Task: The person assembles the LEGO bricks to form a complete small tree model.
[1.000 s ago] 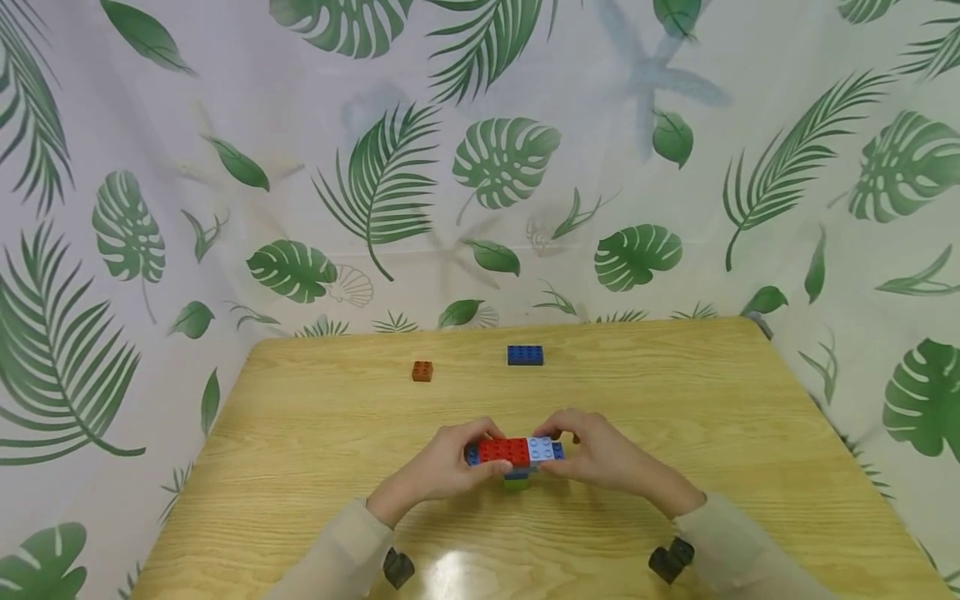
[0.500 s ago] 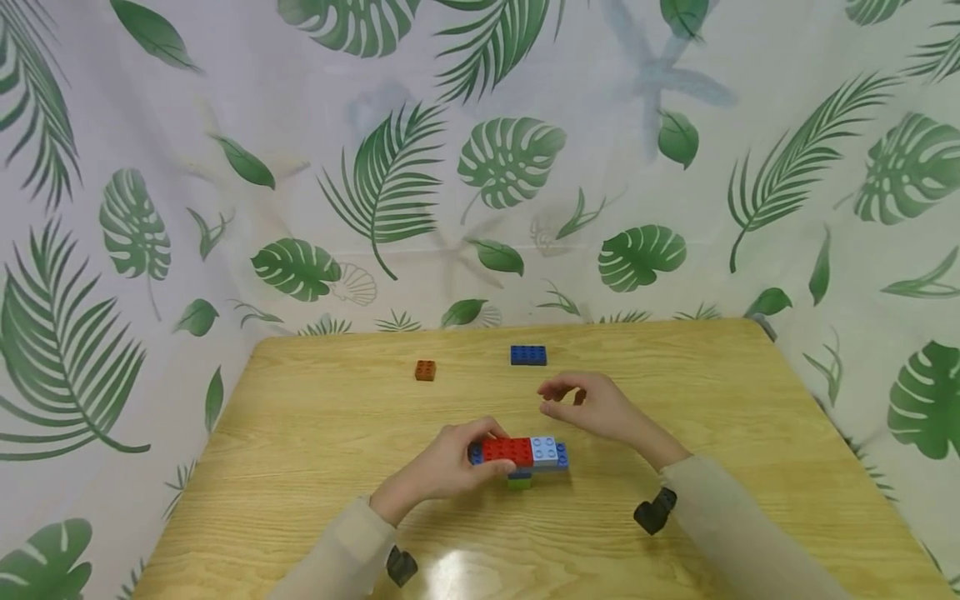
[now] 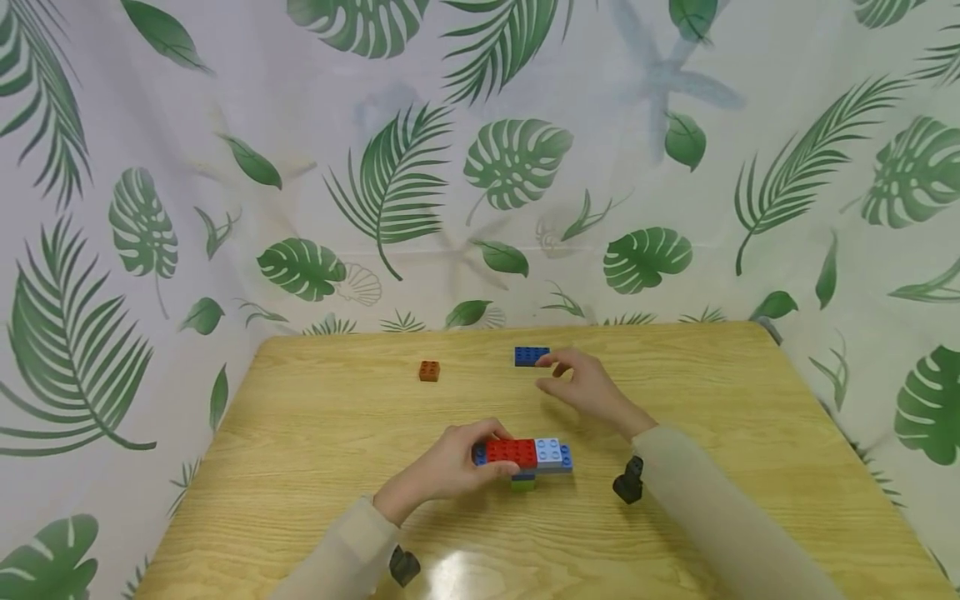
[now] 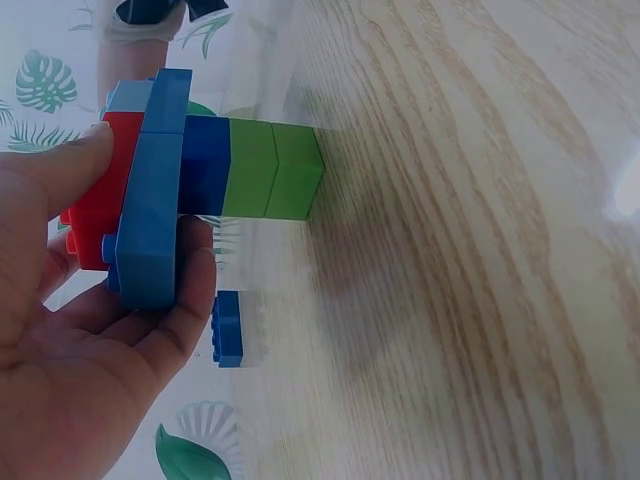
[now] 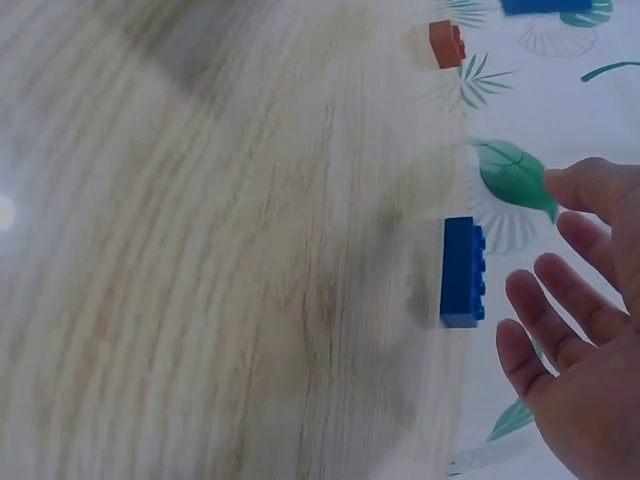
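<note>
My left hand [image 3: 465, 460] grips the left end of a built block structure, thumb on the near side and fingers behind. On its top sit a red block [image 3: 512, 452] and a light blue block [image 3: 548, 451], over a layer of blue blocks [image 4: 152, 220]. Below that, in the left wrist view, a dark blue block [image 4: 206, 166] and two green blocks [image 4: 276, 170] form a column standing on the table. My right hand [image 3: 592, 390] holds nothing, fingers apart and slightly bent, close to a loose dark blue block [image 5: 460, 272] lying studs up.
A small orange-brown block [image 3: 429, 371] lies at the back of the wooden table [image 3: 337, 417], left of the dark blue one. Behind the table hangs a leaf-print cloth [image 3: 480, 183]. Each wrist wears a small black camera [image 3: 628, 481].
My right hand has let go of the structure's right end and moved back over the table to the loose dark blue block. The left hand keeps its grip on the structure.
</note>
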A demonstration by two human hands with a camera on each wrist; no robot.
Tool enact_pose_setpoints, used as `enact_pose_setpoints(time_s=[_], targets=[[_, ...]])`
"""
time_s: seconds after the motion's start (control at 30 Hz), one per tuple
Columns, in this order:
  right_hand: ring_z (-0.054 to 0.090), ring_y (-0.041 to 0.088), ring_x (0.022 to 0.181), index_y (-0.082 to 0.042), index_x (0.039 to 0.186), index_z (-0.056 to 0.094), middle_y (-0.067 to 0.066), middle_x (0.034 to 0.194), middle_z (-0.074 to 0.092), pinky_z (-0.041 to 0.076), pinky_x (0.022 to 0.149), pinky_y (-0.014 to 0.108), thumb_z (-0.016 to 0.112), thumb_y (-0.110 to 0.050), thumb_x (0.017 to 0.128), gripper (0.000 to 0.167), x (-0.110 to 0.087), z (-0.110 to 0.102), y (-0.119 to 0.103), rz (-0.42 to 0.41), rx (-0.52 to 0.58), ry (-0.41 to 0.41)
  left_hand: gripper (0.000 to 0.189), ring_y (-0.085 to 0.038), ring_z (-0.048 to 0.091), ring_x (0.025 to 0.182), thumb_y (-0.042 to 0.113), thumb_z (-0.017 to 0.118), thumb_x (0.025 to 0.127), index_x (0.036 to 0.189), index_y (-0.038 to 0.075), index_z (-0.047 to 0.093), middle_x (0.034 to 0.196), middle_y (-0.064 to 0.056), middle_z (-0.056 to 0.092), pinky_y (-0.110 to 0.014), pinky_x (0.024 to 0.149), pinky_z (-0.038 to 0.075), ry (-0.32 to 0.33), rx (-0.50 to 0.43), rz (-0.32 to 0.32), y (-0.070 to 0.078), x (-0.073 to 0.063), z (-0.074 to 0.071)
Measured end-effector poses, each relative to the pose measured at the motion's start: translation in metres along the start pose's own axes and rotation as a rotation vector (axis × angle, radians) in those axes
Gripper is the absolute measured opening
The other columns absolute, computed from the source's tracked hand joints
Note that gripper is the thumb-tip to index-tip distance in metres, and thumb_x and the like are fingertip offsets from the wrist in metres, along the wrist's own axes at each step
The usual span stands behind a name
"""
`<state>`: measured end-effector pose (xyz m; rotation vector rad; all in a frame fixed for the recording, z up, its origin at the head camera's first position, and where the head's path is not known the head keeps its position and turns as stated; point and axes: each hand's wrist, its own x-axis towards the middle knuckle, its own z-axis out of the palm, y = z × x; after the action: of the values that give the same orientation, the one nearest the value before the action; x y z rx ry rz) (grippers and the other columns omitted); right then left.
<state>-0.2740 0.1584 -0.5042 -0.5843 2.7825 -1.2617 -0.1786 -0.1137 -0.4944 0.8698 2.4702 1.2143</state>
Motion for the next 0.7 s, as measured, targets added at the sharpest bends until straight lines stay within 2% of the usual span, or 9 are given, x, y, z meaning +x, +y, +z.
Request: enact_pose_setpoints(time_s=[0.2,0.4,0.57,0.7], targets=[[0.060,0.034,0.115,-0.003,0.137,0.066,0.019,0.141,0.060,0.054,0.090,0.044,0.072,-0.020,0.100,0.040,0.018,0.003,0.016,0.068,-0.012,0.017,0.031,-0.007,0.061,0.084,0.044,0.073,0.099,0.122,0.024,0.067,0.108,0.003,0.075,-0.025,0.078,0.051,-0.002,0.005,-0.006,0.000,0.000,0.000],[0.059,0.030,0.106,-0.002,0.149,0.055,0.023,0.148,0.056,0.052,0.091,0.044,0.072,-0.016,0.099,0.055,0.033,0.006,0.031,0.079,-0.050,0.028,0.030,-0.007,0.061,0.084,0.045,0.073,0.099,0.122,0.025,0.067,0.107,0.004,0.075,-0.025,0.078,0.050,-0.002,0.006,-0.006,-0.002,0.000,0.000],[0.057,0.032,0.110,-0.001,0.152,0.051,0.024,0.152,0.054,0.050,0.098,0.049,0.071,-0.016,0.099,0.059,0.041,0.010,0.036,0.119,-0.050,0.010,0.030,-0.007,0.060,0.084,0.044,0.074,0.099,0.122,0.025,0.067,0.106,0.003,0.074,-0.025,0.079,0.050,-0.004,0.011,-0.001,-0.003,0.001,-0.001],[0.055,0.031,0.103,0.002,0.153,0.048,0.026,0.148,0.056,0.048,0.092,0.047,0.070,-0.015,0.097,0.063,0.044,0.016,0.040,0.130,-0.049,0.009,0.031,-0.007,0.060,0.085,0.043,0.074,0.099,0.122,0.024,0.067,0.106,0.003,0.074,-0.024,0.078,0.050,-0.005,0.015,0.004,-0.004,0.002,-0.001]])
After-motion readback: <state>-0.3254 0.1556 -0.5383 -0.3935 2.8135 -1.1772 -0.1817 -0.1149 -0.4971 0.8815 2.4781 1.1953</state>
